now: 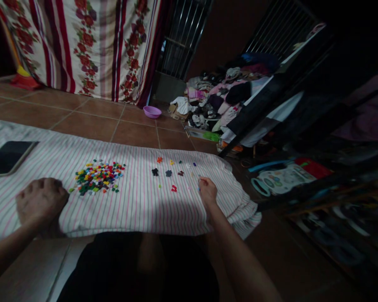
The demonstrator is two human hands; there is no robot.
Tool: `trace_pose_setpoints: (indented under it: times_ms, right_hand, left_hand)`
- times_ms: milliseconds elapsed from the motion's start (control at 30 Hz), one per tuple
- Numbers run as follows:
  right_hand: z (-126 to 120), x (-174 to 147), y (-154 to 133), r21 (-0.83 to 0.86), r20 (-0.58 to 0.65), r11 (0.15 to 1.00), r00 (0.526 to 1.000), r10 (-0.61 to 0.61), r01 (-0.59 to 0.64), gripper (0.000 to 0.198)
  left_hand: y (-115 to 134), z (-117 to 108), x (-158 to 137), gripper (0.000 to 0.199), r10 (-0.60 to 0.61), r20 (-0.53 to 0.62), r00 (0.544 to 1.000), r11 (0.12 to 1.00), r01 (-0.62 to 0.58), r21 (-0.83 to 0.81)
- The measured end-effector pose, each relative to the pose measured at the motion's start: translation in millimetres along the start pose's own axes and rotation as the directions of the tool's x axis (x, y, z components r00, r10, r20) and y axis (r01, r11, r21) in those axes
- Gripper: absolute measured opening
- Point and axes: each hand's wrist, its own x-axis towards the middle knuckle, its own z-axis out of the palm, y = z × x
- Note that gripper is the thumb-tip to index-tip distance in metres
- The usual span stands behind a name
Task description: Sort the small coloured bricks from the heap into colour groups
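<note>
My left hand rests on the striped cloth, its fingers seemingly curled under, with nothing visible in it. To its right lies a mixed pile of small coloured pieces. My right hand is at the right end of several small groups, thumb and fingers pinched together; what they hold is too small to make out. Bits of light blue show at the fingertips. Nearby groups include black pieces, grey pieces, dark brown pieces, red pieces and orange pieces.
A dark-screened tablet or phone lies beyond my left hand. Past the cloth, a purple basin stands on the tiled floor. A heap of clothes is at the back, a floral curtain behind, and a dark frame at the right.
</note>
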Motion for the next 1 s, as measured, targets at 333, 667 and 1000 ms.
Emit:
trace_pose_setpoints:
  times_ms: [333, 667, 1000]
  right_hand:
    - [11, 29, 3, -0.201, -0.014, 0.974, 0.995, 0.100, -0.101, 0.034]
    - [15, 35, 7, -0.317, 0.036, 0.948, 0.998, 0.048, -0.034, 0.019]
    - [19, 44, 19, -0.232, 0.008, 0.972, 0.999, 0.050, -0.047, 0.020]
  left_hand:
    - [6, -8, -2, 0.050, -0.027, 0.009, 1.000, 1.000, 0.027, -0.010]
    - [6, -9, 0, 0.049, -0.033, 0.032, 0.999, 0.999, 0.034, -0.006]
    - [4, -6, 1, 0.046, -0.028, 0.033, 0.999, 1.000, 0.028, -0.011]
